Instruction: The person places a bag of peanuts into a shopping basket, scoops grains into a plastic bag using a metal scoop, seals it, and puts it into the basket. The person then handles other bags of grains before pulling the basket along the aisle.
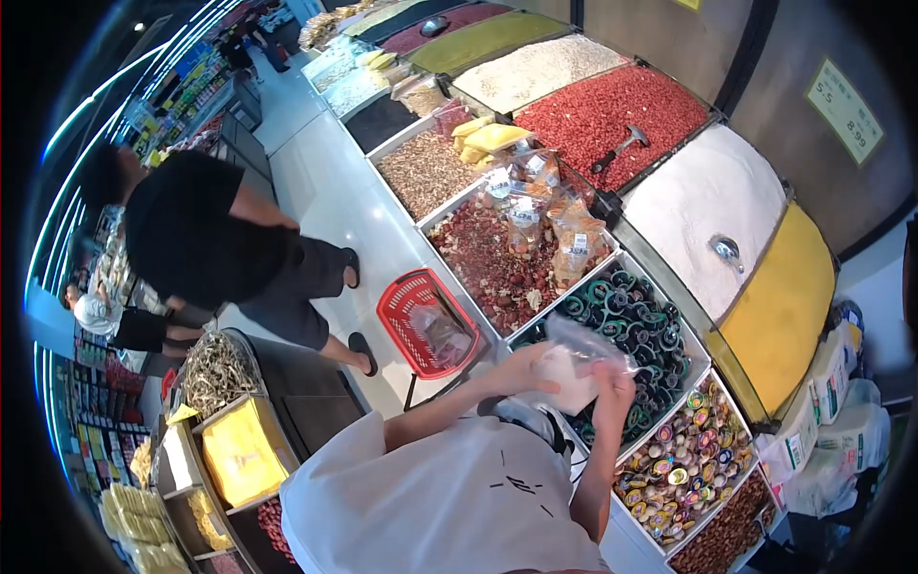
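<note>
Steadying 1 bag (580,346) over the packs (660,337), my left hand (521,373) grasps its 8 o'clock side; my right hand (613,390) pinches its 4 o'clock edge, likely for control; the basket (394,308) sits at 10 o'clock.

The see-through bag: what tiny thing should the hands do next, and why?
Perhaps gently tug the clear bag wider: the left hand and right hand both hold it above the dark packs, and I can't tell whether it's open.
</note>
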A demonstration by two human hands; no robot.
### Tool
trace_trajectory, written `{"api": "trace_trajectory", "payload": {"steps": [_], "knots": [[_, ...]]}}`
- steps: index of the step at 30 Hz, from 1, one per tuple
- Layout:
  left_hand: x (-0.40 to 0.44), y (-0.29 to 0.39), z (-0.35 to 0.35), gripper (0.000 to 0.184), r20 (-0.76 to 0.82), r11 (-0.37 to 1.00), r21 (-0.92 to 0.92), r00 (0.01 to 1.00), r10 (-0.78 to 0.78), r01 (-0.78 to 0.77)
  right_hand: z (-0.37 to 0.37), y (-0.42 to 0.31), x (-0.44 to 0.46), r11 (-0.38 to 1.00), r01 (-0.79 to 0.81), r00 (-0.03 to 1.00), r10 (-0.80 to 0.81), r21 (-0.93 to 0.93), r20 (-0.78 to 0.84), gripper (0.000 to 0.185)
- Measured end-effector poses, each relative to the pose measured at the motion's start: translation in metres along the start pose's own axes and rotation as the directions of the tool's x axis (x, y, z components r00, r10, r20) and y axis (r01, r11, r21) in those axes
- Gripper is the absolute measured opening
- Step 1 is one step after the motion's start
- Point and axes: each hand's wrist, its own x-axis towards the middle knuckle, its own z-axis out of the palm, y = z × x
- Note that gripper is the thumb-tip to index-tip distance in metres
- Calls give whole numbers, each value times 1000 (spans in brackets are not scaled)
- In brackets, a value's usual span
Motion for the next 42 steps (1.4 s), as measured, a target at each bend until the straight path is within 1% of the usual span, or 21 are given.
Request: {"api": "trace_trajectory", "payload": {"steps": [2, 4, 5, 6, 9, 13, 15, 19, 20, 21, 22, 24, 25, 26, 28, 30, 31, 32, 35, 38, 42], "knots": [[-13, 2, -16, 58, -29, 1000, -24, 999, -17, 17, 20, -15, -3, 992, 28, 990, -10, -124, 144, 15], [-25, 30, -33, 50, -112, 986, -168, 993, -39, 20, 37, -16, -4, 966, 66, 969, -3, -249, 247, 14], [-31, 32, -43, 40, -129, 1000, -5, 991, -31, 30, 44, -16, -5, 976, 74, 964, -18, -205, 265, 15], [-36, 36, -51, 40, -140, 1000, -6, 990, -30, 29, 51, -17, -4, 983, 81, 959, -33, -162, 281, 16], [-49, 47, -71, 31, -124, 932, 343, 978, 168, -117, 70, -12, -2, 978, 113, 938, -46, -178, 344, 14], [-65, 67, -101, 28, -116, 874, 477, 980, 163, -89, 102, 1, 2, 974, 73, 918, 19, -215, 396, 12], [-74, 66, -116, 23, -116, 743, 670, 986, 119, -10, 124, 16, 0, 978, 46, 905, 45, -203, 422, 12], [-94, 33, -140, 17, -198, 706, 700, 979, 55, 102, 166, 43, 1, 972, -45, 826, 165, -229, 539, 14], [-98, 26, -145, 14, -258, 677, 716, 966, 33, 168, 175, 56, 5, 977, -109, 794, 197, -184, 575, 17], [-102, 19, -152, 11, -315, 648, 725, 949, 10, 234, 178, 76, 9, 938, -114, 740, 300, -327, 602, 40], [-106, 7, -160, 11, -325, 663, 707, 946, -5, 246, 183, 98, 10, 929, -126, 730, 324, -347, 602, 40], [-121, -31, -172, 6, -384, 621, 739, 921, 70, 261, 186, 141, 4, 804, 75, 785, 317, -590, 532, 63], [-129, -56, -179, 5, -408, 565, 753, 913, -1, 337, 183, 163, 4, 760, 82, 726, 397, -644, 561, 78], [-136, -82, -187, 6, -444, 565, 740, 896, 1, 366, 188, 174, -1, 684, 60, 711, 482, -727, 513, 80], [-142, -102, -205, 9, -532, 588, 655, 842, -87, 475, 193, 201, -11, 619, -152, 620, 667, -770, 414, 83], [-147, -138, -223, 13, -588, 587, 586, 791, -168, 560, 199, 230, -25, 578, -344, 583, 749, -740, 315, 85], [-148, -158, -231, 6, -623, 587, 541, 756, -201, 602, 222, 202, -18, 396, -553, 422, 892, -733, 164, 80], [-148, -182, -239, 7, -633, 578, 525, 741, -224, 624, 224, 211, -20, 362, -560, 400, 906, -745, 139, 80], [-145, -256, -259, 14, -623, 485, 521, 701, -346, 702, 228, 230, -27, 367, -754, 336, 928, -545, 160, 65], [-139, -322, -276, 16, -587, 436, 539, 692, -419, 721, 235, 226, -22, 326, -771, 317, 942, -548, 113, 61], [-127, -386, -283, 17, -555, 479, 511, 700, -450, 713, 250, 217, -16, 298, -793, 295, 951, -531, 94, 59]]}}
